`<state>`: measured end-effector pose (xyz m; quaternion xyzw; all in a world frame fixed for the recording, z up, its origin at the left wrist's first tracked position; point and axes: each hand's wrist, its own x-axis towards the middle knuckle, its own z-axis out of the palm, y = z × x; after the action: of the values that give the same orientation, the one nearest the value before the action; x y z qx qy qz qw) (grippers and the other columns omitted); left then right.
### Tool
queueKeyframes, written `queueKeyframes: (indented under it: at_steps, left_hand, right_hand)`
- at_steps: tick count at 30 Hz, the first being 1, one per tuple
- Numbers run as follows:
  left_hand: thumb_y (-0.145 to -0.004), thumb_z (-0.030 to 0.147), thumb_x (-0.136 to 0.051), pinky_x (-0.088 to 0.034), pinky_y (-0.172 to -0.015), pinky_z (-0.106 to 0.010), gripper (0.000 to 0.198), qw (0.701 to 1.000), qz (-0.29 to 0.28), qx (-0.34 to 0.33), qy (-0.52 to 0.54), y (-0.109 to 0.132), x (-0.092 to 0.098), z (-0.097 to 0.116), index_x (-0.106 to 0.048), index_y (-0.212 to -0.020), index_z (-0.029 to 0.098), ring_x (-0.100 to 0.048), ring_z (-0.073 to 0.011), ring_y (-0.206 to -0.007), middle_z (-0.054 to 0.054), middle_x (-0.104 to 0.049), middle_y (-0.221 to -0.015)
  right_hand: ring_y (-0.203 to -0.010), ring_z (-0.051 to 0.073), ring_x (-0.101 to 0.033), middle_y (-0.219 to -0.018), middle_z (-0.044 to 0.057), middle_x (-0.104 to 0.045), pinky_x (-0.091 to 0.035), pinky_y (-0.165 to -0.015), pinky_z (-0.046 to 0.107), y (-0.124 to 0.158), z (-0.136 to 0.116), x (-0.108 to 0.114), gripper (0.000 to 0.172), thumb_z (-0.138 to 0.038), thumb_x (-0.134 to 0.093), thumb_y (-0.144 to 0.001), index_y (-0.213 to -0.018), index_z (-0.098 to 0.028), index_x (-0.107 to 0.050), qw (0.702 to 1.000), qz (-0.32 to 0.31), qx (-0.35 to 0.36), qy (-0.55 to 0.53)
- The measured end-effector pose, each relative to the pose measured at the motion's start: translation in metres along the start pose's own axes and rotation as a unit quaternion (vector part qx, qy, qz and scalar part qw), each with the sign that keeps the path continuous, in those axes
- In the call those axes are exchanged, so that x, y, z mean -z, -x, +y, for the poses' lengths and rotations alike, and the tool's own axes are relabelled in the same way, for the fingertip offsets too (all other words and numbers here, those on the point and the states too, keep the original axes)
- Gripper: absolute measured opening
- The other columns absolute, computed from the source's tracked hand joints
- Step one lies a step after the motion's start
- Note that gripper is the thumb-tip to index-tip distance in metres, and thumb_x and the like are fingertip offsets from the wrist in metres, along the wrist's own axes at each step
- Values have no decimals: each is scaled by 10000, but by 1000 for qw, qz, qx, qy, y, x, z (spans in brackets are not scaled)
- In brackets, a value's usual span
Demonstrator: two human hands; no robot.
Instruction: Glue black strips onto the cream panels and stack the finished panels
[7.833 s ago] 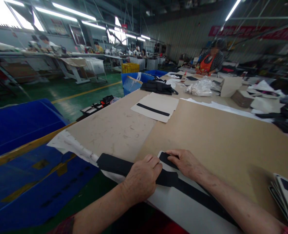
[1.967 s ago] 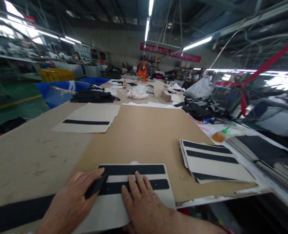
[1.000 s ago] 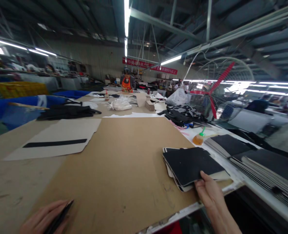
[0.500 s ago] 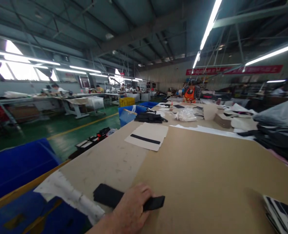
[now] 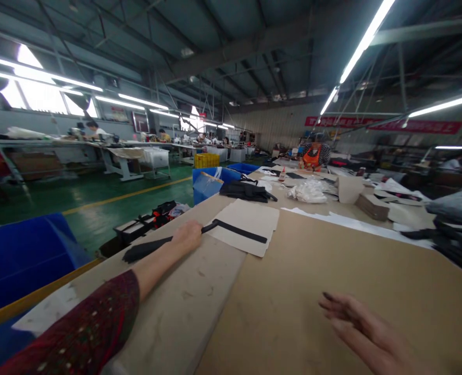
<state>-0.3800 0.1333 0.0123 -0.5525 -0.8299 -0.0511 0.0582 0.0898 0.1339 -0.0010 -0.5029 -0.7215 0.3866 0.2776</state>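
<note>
My left hand (image 5: 187,235) is closed around a bundle of flat black strips (image 5: 147,251) at the table's left side. The bundle's long end sticks out toward me, and its short end reaches the left edge of a stack of pale sheets (image 5: 250,219). Across the top sheet lies a single black strip (image 5: 240,232). My right hand (image 5: 359,323) hovers over the brown board (image 5: 293,281) at the lower right. Its fingers are stretched out, slightly blurred, and nothing shows in them.
Black fabric pieces (image 5: 248,190) and a crumpled clear plastic bag (image 5: 308,190) lie farther up the table. Blue bins (image 5: 27,255) stand along the left edge. Dark cloth (image 5: 459,239) is heaped at the right. A person in an orange apron (image 5: 312,156) is at the far end.
My left hand has carried the black strips forward to the pale sheets. My right hand has come into view at the lower right, where black-and-white pieces showed before. The view has shifted slightly.
</note>
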Motion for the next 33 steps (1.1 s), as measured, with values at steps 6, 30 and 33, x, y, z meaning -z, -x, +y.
queueKeyframes:
  at_steps: [6,30,33]
  left_hand:
    - [-938,418,-574,-492,-948,-469,307,999,25,20,12,-45,-27,0,-623,-1088,155,-584,-238,-1102,-86,-616,-1173]
    - [-958,443,-516,-457,-942,-435,322,996,64,-17,66,-58,-59,9,-668,-1034,169,-556,-246,-1128,-84,-662,-1065]
    - [-957,446,-516,-454,-943,-431,326,995,68,-16,67,-59,-60,8,-673,-1033,170,-559,-246,-1119,-87,-666,-1052]
  right_hand:
    - [-1099,239,-637,-1221,161,-662,-500,-887,314,-150,-41,-84,543,-286,-523,-836,-1335,-72,-523,999,1,-22,43]
    - [-957,200,-641,-1156,89,-627,-559,-804,387,-274,-58,-131,325,-345,-619,-925,-1181,-146,-599,978,16,-195,-73]
    - [-991,211,-633,-1192,92,-614,-553,-829,408,-275,-60,-131,341,-347,-612,-929,-1210,-156,-586,971,13,-211,-110]
